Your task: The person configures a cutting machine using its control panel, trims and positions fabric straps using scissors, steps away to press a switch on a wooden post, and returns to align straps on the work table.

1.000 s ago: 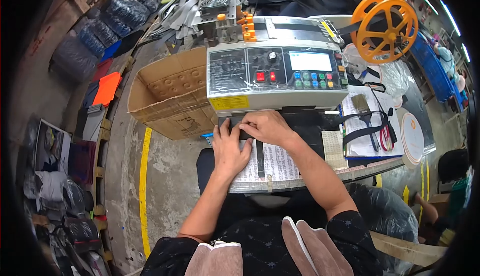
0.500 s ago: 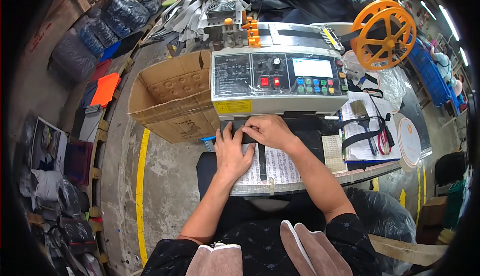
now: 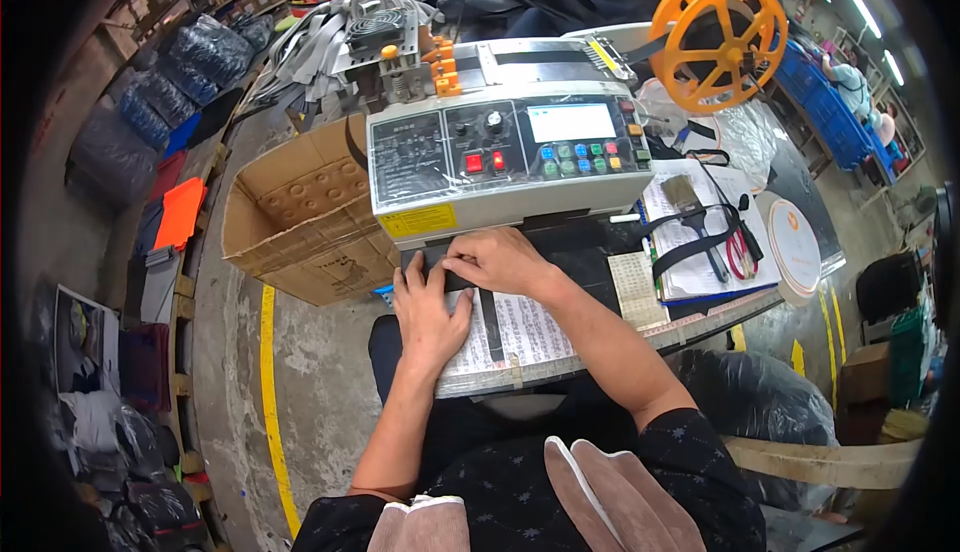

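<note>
My left hand [image 3: 430,320] lies on the work surface in front of the grey-white control-panel machine [image 3: 510,180], its fingers spread. Just right of it, my right hand [image 3: 503,262] is closed in a pinch, fingertips close to my left forefinger. Whatever the pinch holds is hidden; the dark surface and dark material there blend together. Below my right hand, a black strap [image 3: 492,330] lies across a printed sheet [image 3: 530,337] on the table's front part.
An open cardboard box [image 3: 310,252] stands left of the machine. An orange reel [image 3: 725,42] with black strap rises behind it at the right. A brush [image 3: 692,207], papers and a black band [image 3: 690,254] lie to the right, beside a round white disc [image 3: 793,247].
My view has turned slightly, so the whole scene sits further left and a little higher. Both hands keep nearly the same position in front of the machine.
</note>
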{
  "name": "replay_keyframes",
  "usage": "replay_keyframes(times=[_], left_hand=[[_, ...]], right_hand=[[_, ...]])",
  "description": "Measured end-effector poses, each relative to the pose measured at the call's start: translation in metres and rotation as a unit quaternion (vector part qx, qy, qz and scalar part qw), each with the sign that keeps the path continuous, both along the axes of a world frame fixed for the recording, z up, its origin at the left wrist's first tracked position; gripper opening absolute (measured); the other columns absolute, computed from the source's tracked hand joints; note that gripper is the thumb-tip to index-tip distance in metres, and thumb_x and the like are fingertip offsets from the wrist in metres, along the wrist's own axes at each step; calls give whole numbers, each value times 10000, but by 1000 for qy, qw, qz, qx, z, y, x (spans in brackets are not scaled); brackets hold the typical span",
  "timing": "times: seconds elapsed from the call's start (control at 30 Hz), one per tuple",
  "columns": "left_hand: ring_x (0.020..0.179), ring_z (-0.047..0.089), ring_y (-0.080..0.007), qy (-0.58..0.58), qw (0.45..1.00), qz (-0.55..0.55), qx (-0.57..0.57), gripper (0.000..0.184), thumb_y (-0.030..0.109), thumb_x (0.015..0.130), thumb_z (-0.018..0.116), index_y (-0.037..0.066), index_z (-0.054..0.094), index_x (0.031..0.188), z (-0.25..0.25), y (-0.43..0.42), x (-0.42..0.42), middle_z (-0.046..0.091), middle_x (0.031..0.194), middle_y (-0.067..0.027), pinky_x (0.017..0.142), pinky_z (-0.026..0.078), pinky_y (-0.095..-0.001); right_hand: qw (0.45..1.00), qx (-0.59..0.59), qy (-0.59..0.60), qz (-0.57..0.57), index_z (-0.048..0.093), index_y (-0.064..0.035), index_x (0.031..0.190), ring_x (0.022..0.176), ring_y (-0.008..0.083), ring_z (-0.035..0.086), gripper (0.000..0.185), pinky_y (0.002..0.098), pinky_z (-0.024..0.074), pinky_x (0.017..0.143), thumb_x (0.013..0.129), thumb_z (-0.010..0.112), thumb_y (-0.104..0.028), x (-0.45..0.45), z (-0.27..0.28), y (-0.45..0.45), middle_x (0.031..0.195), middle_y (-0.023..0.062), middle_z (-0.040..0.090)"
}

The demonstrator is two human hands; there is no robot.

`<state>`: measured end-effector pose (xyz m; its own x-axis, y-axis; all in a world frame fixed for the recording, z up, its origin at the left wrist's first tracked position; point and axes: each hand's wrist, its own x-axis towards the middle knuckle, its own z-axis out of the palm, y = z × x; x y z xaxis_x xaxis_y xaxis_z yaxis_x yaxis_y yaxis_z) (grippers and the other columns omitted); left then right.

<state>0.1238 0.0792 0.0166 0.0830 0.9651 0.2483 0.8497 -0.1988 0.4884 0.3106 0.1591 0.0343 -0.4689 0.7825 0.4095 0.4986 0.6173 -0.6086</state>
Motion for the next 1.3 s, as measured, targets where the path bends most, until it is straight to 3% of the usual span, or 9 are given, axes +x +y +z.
replay_keyframes(times=[0.07,0.23,0.33,1.27,1.3], left_hand=[[1545,385,-602,3,1000,-3,-1,653,318,962,805,49,629,1530,1,0,0,446,1687,-321,1271,352,-679],[1552,376,-605,2,1000,-5,-1,651,313,965,800,47,626,1534,-1,1,-1,441,1694,-324,1281,340,-676],[1525,381,-654,-10,1000,-11,17,657,316,947,806,44,641,1521,-6,2,-2,444,1680,-339,1251,352,-712],[1561,346,-639,-18,1000,-12,-1,675,326,963,799,69,613,1559,-6,3,-3,424,1708,-324,1276,329,-706],[1543,390,-598,-6,1000,-8,9,658,325,970,795,49,626,1543,-6,2,-2,452,1685,-328,1274,349,-668]], right_hand=[[1000,-28,-10,0,844,-68,1000,845,385,779,256,503,594,813,1003,787,-318,1,6,-2,885,149,808],[1000,-4,8,2,835,-67,1004,831,376,774,251,497,593,783,1002,791,-315,0,-3,1,873,142,800],[1000,-2,12,1,826,-60,973,824,380,773,256,505,593,774,992,796,-314,0,-3,0,848,144,790],[999,-31,16,-10,823,-73,948,812,401,773,253,512,596,773,979,792,-322,1,-4,-2,824,147,790],[999,-30,11,-9,824,-73,947,811,400,774,249,510,597,773,978,791,-318,1,-4,-1,827,146,792]])
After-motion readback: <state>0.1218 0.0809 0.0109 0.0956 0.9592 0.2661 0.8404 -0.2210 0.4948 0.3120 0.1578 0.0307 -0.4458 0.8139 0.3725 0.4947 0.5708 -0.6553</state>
